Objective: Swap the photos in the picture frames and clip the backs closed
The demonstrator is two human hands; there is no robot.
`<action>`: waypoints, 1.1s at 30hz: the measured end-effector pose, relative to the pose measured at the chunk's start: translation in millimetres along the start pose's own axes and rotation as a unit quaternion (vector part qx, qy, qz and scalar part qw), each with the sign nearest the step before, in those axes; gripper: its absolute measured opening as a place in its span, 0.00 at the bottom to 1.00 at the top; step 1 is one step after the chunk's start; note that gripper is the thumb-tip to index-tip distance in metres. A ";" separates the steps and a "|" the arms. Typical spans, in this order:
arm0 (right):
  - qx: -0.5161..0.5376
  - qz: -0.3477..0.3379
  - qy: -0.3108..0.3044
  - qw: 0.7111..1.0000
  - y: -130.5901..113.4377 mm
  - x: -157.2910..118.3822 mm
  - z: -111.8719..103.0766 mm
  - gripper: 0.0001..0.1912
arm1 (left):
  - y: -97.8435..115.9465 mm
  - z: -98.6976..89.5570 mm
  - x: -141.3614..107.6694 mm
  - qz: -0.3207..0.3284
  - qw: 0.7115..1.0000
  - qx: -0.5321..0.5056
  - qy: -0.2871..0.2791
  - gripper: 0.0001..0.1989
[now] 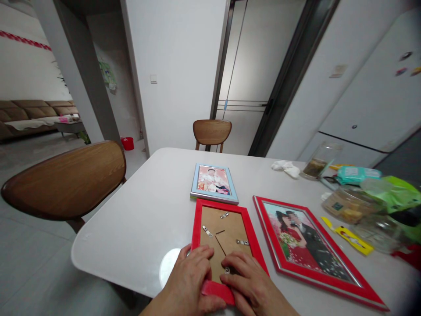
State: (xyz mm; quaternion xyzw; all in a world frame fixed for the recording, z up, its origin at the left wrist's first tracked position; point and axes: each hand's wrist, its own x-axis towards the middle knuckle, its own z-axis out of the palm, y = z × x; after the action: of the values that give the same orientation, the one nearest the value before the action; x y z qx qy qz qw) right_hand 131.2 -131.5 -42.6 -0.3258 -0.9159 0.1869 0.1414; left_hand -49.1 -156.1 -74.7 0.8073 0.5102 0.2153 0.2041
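With the backing [233,226] in but perhaps unfastened, left fingers [201,259] clamp the frame [197,224] at seven o'clock; right fingers' [240,261] grip on the six-o'clock clip [226,271] is unclear.

The right hand [248,281] partly hides the near clip [227,270] of the red frame [230,239]; the left edge cuts the sofa [29,115].

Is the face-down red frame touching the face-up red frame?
Apart: the head view shows white tabletop between the face-down red frame and the face-up red frame.
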 end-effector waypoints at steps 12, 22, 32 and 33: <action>0.001 0.099 0.081 0.992 18.8 43.1 8.6 0.15 | -4.7 6.1 2.1 0.036 0.998 0.003 0.051 0.20; -0.070 0.081 0.042 0.993 22.7 73.0 21.5 0.12 | -15.0 14.2 2.7 0.063 0.995 0.001 0.072 0.22; 0.003 0.097 0.099 0.990 35.2 70.5 13.3 0.14 | -19.2 10.0 2.9 0.133 0.983 0.058 0.110 0.17; -0.008 0.117 0.116 0.986 42.7 70.6 10.5 0.14 | -19.4 9.4 2.9 0.136 0.983 0.064 0.109 0.15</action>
State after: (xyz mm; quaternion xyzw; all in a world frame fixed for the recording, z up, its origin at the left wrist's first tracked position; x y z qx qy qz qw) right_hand 97.6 -57.7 -60.8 -0.4513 -0.8505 0.1554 0.2211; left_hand -57.0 -146.8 -92.7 0.8519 0.4279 0.2950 0.0639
